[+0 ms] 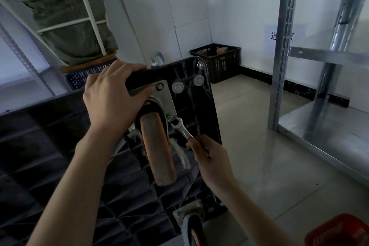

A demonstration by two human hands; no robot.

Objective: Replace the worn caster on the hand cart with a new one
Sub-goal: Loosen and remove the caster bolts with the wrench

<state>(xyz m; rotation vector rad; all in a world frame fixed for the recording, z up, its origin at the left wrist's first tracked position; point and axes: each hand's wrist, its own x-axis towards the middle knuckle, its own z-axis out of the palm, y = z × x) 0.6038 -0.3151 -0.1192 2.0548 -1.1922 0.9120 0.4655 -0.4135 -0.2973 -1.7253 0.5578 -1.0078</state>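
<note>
The black hand cart platform [201, 106] stands tipped on its side, ribbed underside facing me. A caster with a worn orange-brown wheel [157, 150] is bolted to it by a steel plate [167, 96]. My left hand [111, 96] grips the cart's upper edge, thumb lying on the plate near a bolt. My right hand [209, 158] holds a silver wrench [181, 128], its ring end sitting on the nut at the plate's lower right corner. A second caster [191, 223] shows near the bottom of the platform.
A black plastic crate [217, 62] sits in the far corner. Metal shelving [311, 66] stands on the right. A red basket [339, 231] is at the bottom right. A white rack with a green sack [71, 26] and a blue crate [83, 78] are behind the cart.
</note>
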